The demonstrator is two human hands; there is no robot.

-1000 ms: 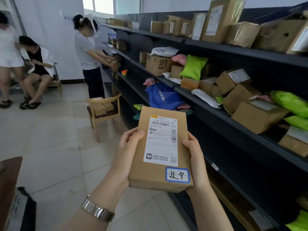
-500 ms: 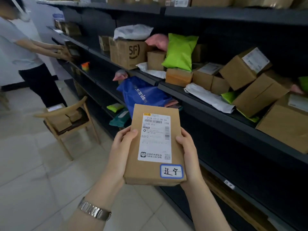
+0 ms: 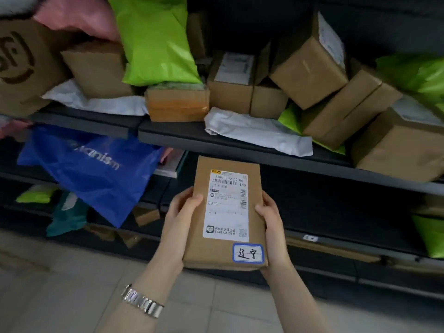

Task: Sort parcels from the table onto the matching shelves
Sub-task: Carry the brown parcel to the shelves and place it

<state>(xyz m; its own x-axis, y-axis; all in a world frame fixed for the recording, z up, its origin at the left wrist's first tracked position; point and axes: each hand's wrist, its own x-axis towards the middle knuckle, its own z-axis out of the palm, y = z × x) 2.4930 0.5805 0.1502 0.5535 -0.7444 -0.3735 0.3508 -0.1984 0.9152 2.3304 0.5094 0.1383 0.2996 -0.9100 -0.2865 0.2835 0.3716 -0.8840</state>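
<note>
Both our hands form the grip on the flat brown cardboard parcel with a white shipping label [image 3: 225, 212]: our left hand [image 3: 180, 212], the one with the silver wristwatch [image 3: 143, 301], clasps its long edge at 9 o'clock, and our right hand [image 3: 271, 219] clasps the opposite edge at 3 o'clock, so each is closed on the box. We hold the parcel in the air in front of the dark metal shelving, its long axis running from 6 to 12 o'clock, with the blue-framed handwritten sticker [image 3: 248, 253] at the near right corner. Its far end points at the dark, open gap just under the black shelf board [image 3: 182, 138], which carries brown boxes, a lime-green plastic mailer [image 3: 156, 42] and a white mailer [image 3: 259, 132]. At 10 o'clock a blue plastic bag [image 3: 96, 174] hangs off the lower tier. Neither hand is nearer; we judge a straight push toward 12 o'clock would seat the parcel. Compared with half a second ago, we stand closer and face the shelves squarely; the chair and the other person have left view, and our hold is unchanged.
</note>
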